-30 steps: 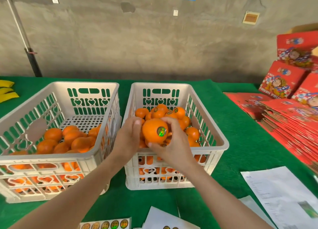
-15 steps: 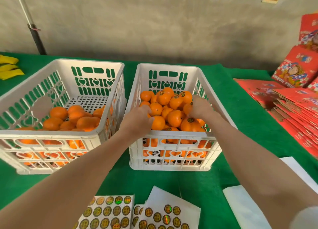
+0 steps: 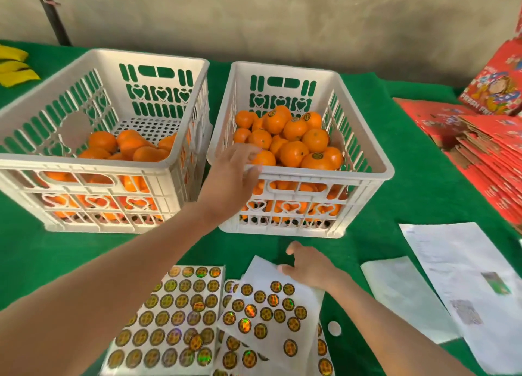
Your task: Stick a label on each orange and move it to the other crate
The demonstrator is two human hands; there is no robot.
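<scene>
Hard to see: the left hand [image 3: 234, 175] is blurry at the fingers, so I cannot tell if it touches an orange.
Hidden: the lowest oranges in both crates only peek out through the heart-shaped holes in the walls.
Cut off: the sheets of round gold stickers [image 3: 175, 319] run off the bottom edge, and the stack of flat red cardboard boxes [image 3: 485, 155] runs off the right edge.
Too small: the words on the white printed papers [image 3: 466, 277] cannot be read.
Table: a green cloth [image 3: 395, 155] covers it all.
Room: a bare grey wall [image 3: 254, 17] stands behind, with a thin black pole [image 3: 53, 17] leaning at the left.
Far left: some yellow things [image 3: 11, 68] lie on the cloth (I cannot tell what they are).
Left white plastic crate [image 3: 84, 161]: a low pile of plain oranges [image 3: 127, 147] sits inside.
Right white plastic crate [image 3: 324, 173]: a taller heap of oranges [image 3: 293, 149] sits inside, some with a round sticker on top.
Crates: they stand side by side, almost touching.
Left hand: it reaches over the near rim of the right crate, fingers spread loose and holding nothing.
Right hand [image 3: 308, 265]: fingers stretched out, tips resting on the top corner of the tilted white sticker sheet [image 3: 268, 310], gripping nothing.
Loose bit: one small white paper dot [image 3: 334, 328] lies on the cloth beside the sheets.
</scene>
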